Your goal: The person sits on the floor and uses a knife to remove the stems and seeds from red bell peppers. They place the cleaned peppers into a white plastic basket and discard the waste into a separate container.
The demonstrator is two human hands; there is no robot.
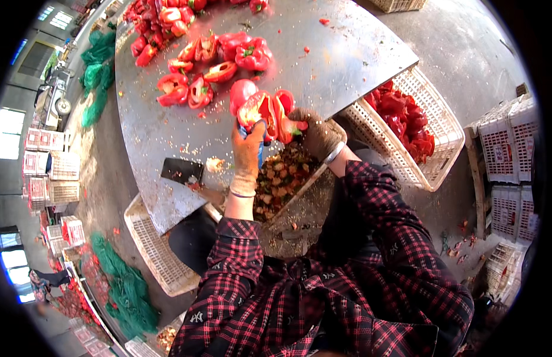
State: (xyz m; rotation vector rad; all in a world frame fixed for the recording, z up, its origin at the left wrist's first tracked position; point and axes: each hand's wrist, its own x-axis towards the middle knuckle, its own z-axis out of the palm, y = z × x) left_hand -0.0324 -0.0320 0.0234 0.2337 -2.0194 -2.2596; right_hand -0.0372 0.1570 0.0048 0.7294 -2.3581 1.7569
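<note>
My left hand (249, 151), in an orange and blue work glove, grips one side of a split red bell pepper (258, 115). Its halves are parted, showing pale ribs inside. Gloved in soiled brown cloth, my right hand (318, 136) holds the other part near the green stem. Below both hands is a container of pepper cores and scraps (282, 178). A wide dark blade, seemingly a cleaver (183, 171), lies on the metal table (329, 76) left of my left hand. Cut pepper pieces (200, 91) and a whole-looking bell pepper (253, 53) sit just beyond.
A heap of red peppers (168, 18) covers the table's far left. At right, a white plastic crate (445, 134) holds red pepper pieces (403, 120); another crate (162, 250) stands at left. Green netting (128, 285) lies on the floor. A person (46, 283) is at lower left.
</note>
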